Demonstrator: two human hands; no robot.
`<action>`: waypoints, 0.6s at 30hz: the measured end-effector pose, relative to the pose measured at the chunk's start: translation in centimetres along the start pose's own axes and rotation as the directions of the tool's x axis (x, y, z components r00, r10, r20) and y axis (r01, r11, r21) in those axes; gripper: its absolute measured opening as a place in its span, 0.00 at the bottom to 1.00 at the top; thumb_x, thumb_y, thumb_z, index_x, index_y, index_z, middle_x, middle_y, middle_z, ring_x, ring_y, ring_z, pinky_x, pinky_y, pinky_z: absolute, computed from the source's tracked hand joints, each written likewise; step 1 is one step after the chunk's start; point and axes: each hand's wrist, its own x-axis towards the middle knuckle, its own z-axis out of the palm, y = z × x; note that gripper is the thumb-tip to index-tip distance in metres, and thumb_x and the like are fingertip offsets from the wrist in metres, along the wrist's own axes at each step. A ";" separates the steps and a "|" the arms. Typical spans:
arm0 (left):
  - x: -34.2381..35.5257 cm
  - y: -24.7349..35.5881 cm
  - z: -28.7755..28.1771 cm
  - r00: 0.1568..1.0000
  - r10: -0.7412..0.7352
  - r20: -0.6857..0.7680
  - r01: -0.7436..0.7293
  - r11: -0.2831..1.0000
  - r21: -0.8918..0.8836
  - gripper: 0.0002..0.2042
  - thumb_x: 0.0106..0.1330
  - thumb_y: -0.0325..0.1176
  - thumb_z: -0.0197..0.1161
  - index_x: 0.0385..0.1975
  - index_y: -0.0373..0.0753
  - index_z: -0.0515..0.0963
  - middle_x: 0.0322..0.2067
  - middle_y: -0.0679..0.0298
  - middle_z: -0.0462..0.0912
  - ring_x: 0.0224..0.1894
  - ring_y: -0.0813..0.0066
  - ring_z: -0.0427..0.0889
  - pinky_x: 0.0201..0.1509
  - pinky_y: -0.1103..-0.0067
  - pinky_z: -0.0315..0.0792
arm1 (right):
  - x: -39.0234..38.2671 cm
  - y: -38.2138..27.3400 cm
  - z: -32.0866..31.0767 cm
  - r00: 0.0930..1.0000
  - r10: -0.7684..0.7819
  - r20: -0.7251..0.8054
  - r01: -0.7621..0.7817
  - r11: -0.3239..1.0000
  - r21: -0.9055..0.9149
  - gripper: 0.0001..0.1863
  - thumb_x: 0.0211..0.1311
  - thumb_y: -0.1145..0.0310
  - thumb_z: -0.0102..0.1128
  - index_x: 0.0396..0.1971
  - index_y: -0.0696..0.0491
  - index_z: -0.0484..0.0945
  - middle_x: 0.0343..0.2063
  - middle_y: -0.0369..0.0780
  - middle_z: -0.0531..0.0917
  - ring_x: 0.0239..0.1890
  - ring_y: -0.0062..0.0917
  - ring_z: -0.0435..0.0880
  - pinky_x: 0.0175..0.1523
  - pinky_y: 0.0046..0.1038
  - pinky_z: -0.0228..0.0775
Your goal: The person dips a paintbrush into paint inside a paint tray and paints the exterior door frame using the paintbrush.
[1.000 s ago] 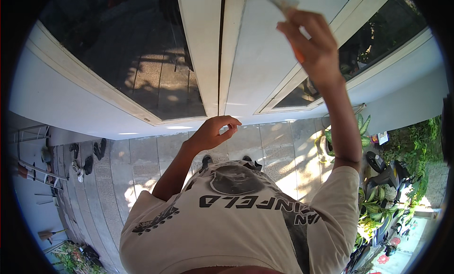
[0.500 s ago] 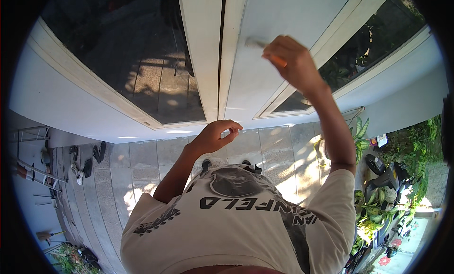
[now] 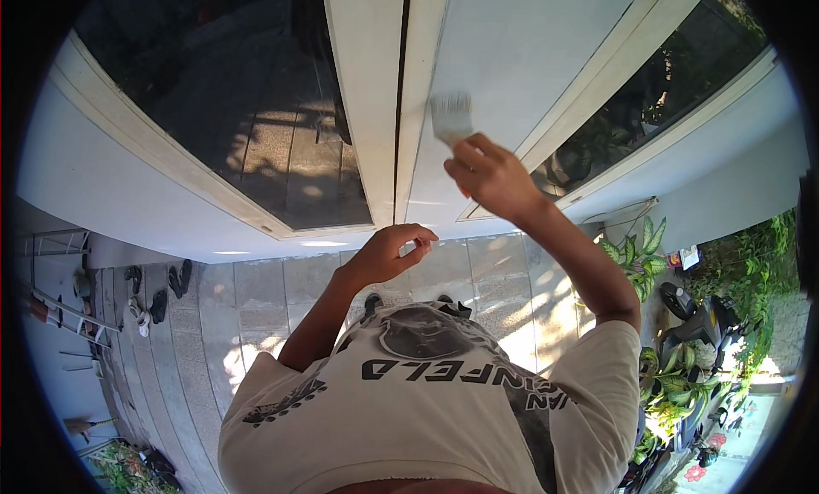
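My right hand point(image 3: 488, 174) is closed round the handle of a wide flat paintbrush point(image 3: 452, 117). A bit of its orange handle shows below my fingers, and its pale bristles point up and left. The bristles lie over the light wall panel point(image 3: 520, 50), close to the panel's left edge; whether they press on it I cannot tell. Lower down, my left hand point(image 3: 394, 253) hangs in front of the wall's foot with loosely bent fingers. A gap shows between its thumb and fingers, with nothing visible in them.
Cream frames border a large dark window point(image 3: 290, 136) on the left and a narrower one point(image 3: 648, 101) on the right. Shoes point(image 3: 158, 305) and a ladder point(image 3: 72, 313) are at left on the paved floor point(image 3: 256, 306). Potted plants point(image 3: 636, 259) and a motorbike point(image 3: 695, 328) stand right.
My right hand has moved down and slightly left with the paintbrush, and the bristles have swung from pointing left to pointing upward. My left hand has hardly moved.
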 end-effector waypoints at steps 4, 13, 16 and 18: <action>0.1 0.2 -0.2 1.000 0.018 -0.012 -0.018 1.000 0.020 0.10 0.69 0.28 0.59 0.47 0.36 0.79 0.37 0.60 0.85 0.41 0.70 0.83 0.49 0.76 0.75 | -0.8 0.7 1.0 0.978 0.163 0.130 -0.184 0.969 0.167 0.04 0.49 0.74 0.67 0.25 0.51 0.80 0.32 0.35 0.78 0.37 0.26 0.80 0.36 0.28 0.80; 0.7 0.1 0.1 0.999 0.048 -0.023 -0.049 0.997 -0.053 0.10 0.69 0.29 0.59 0.48 0.36 0.79 0.38 0.60 0.84 0.42 0.71 0.83 0.50 0.75 0.75 | 11.6 7.2 -17.1 0.864 -0.064 -0.500 -0.037 0.981 -0.191 0.07 0.53 0.80 0.71 0.32 0.55 0.83 0.33 0.40 0.83 0.34 0.30 0.84 0.32 0.28 0.78; 0.7 0.4 0.1 1.000 0.009 0.014 -0.009 1.000 0.016 0.10 0.69 0.28 0.59 0.48 0.36 0.79 0.37 0.60 0.84 0.42 0.71 0.83 0.49 0.76 0.75 | 12.9 7.3 -16.1 0.825 -0.166 -0.540 0.005 0.958 -0.287 0.09 0.49 0.79 0.75 0.30 0.56 0.83 0.30 0.41 0.82 0.30 0.28 0.84 0.31 0.26 0.77; 0.4 0.0 0.3 1.000 0.025 -0.004 -0.025 1.000 -0.003 0.10 0.69 0.28 0.59 0.48 0.36 0.79 0.37 0.60 0.84 0.41 0.71 0.83 0.49 0.76 0.75 | 10.6 8.2 -12.3 0.884 -0.202 -0.421 0.018 0.915 -0.402 0.11 0.45 0.75 0.71 0.31 0.48 0.82 0.27 0.30 0.80 0.28 0.22 0.81 0.30 0.26 0.74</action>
